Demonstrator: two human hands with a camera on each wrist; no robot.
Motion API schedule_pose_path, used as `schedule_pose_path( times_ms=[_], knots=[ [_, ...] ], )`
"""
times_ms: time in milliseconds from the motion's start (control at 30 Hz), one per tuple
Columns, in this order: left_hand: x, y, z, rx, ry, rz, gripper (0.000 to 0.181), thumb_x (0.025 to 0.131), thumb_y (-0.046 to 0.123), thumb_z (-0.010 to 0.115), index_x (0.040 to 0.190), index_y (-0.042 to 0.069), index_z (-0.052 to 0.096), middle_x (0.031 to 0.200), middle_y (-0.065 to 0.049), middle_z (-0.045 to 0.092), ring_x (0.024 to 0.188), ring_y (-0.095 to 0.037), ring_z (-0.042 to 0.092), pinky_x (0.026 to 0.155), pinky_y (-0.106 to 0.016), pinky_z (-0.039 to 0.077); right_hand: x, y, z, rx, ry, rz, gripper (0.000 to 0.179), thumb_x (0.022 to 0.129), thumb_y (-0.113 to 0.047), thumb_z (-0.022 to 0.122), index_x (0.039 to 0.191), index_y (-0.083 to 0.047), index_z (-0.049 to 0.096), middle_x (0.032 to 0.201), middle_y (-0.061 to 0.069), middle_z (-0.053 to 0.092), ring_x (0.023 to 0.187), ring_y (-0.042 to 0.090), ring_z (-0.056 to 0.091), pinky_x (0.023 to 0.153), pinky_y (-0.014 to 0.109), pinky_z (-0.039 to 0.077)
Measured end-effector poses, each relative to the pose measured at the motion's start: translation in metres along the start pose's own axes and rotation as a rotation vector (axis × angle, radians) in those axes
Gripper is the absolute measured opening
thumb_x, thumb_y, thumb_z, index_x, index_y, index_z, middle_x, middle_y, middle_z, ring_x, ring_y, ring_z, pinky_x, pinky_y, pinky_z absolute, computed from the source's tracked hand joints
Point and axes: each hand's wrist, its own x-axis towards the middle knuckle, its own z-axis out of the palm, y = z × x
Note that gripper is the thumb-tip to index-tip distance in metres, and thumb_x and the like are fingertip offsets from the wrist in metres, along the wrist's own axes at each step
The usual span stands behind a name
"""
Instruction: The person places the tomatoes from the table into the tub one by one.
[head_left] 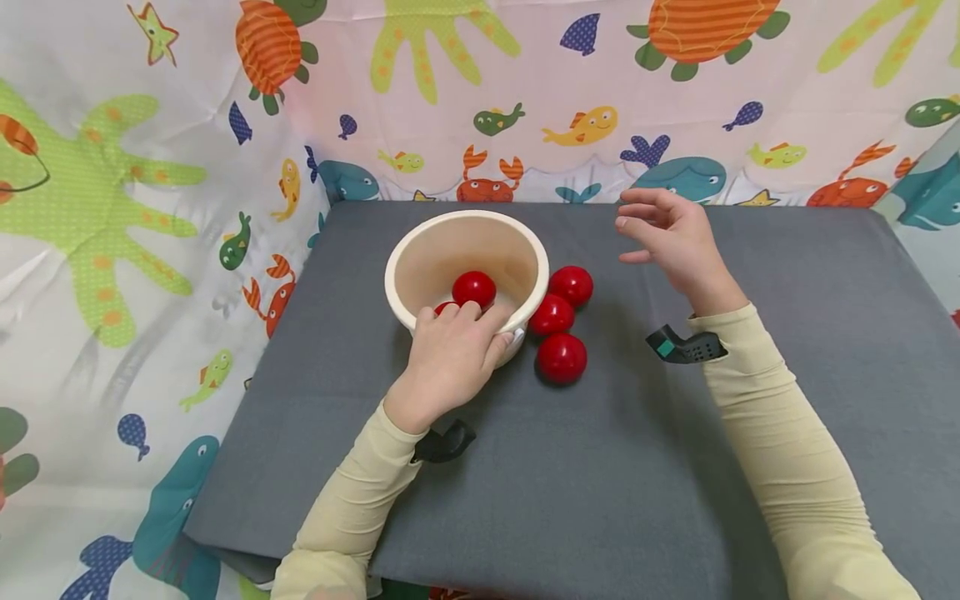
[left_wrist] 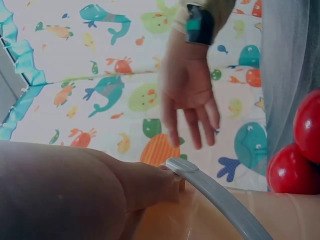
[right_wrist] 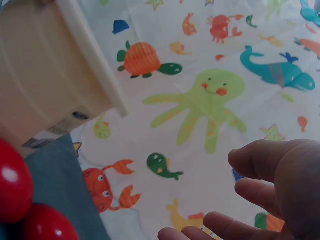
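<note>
A cream plastic bucket (head_left: 408, 250) is tilted on the grey-covered table. My left hand (head_left: 450, 358) grips its near rim, fingers hooked over the edge and thumb by the pale handle (left_wrist: 215, 192). Inside lie two glossy red balls, one in plain sight (head_left: 473, 288), the other mostly behind my fingers. Three more red balls sit in a row against and beside the bucket's right side: a far one (head_left: 572, 286), a middle one (head_left: 551, 316) and a near one (head_left: 562, 359). Raised over the table to their right, my right hand (head_left: 675, 242) holds nothing, its fingers loosely bent and spread.
Grey cloth (head_left: 600, 483) covers the table. A curtain printed with sea animals (head_left: 540, 92) hangs along the back edge and down the left side. Each wrist wears a dark camera band, such as the right one (head_left: 684, 344).
</note>
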Motion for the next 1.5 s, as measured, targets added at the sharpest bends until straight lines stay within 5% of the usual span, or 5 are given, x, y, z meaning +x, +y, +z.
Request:
schedule_pose_path(
  times_ms=[533,867,1500],
  knots=[
    [0.001,-0.002,0.001,-0.007,-0.002,0.004,0.028,0.1,0.038,0.06,0.123,0.023,0.062,0.094,-0.006,0.065,0.084,-0.024,0.061,0.079,-0.047,0.046,0.012,0.053,0.016,0.015,-0.044,0.162,0.051,0.103,-0.029,0.059,0.148,-0.007,0.05,0.139,0.019,0.057,0.097,0.002,0.063,0.072,0.024,0.061],
    [0.001,-0.003,0.0,-0.004,-0.007,0.004,0.027,0.1,0.038,0.058,0.123,0.024,0.062,0.096,-0.005,0.066,0.085,-0.024,0.062,0.08,-0.047,0.046,0.015,0.074,0.039,0.019,-0.104,0.257,0.055,0.103,-0.028,0.057,0.151,-0.005,0.045,0.145,0.026,0.054,0.123,0.039,0.059,0.078,0.034,0.062],
    [0.001,-0.002,0.0,0.006,-0.004,0.0,0.026,0.099,0.039,0.06,0.121,0.025,0.063,0.097,-0.005,0.067,0.086,-0.023,0.062,0.081,-0.046,0.046,0.018,0.092,0.065,-0.009,-0.146,0.264,0.056,0.099,-0.024,0.062,0.15,-0.006,0.046,0.148,0.025,0.051,0.112,0.032,0.06,0.072,0.03,0.062]
  ],
)
